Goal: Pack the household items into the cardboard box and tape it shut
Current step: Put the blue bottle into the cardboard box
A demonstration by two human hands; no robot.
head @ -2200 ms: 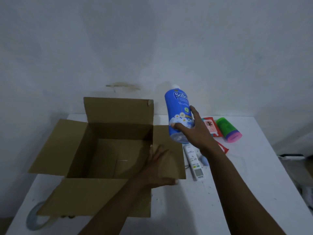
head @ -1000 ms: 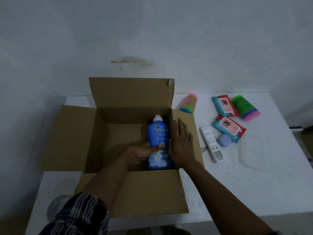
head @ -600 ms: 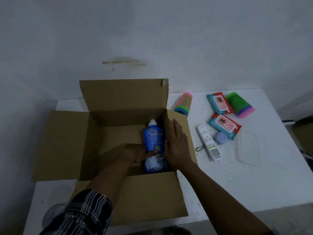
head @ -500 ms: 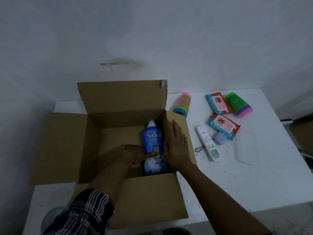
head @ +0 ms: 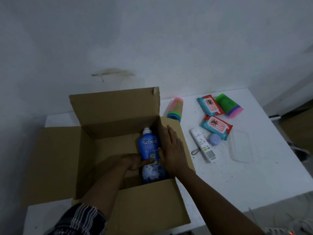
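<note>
Packing is at its first item: the left hand [head: 133, 162] grips the blue bottle [head: 149, 146], labelled "SoSoft", down inside the cardboard box [head: 118, 119] against its right wall, while the right hand [head: 172, 150] presses flat, fingers straight, atop that side. Next, probably: let go and fetch the wet-wipe packs [head: 216, 127]

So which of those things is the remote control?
From the open cardboard box, look right across the white table. The remote control lies just past the box's flap, beside a small lilac blob. It alone is long, white, with a screen at its near end.
</note>
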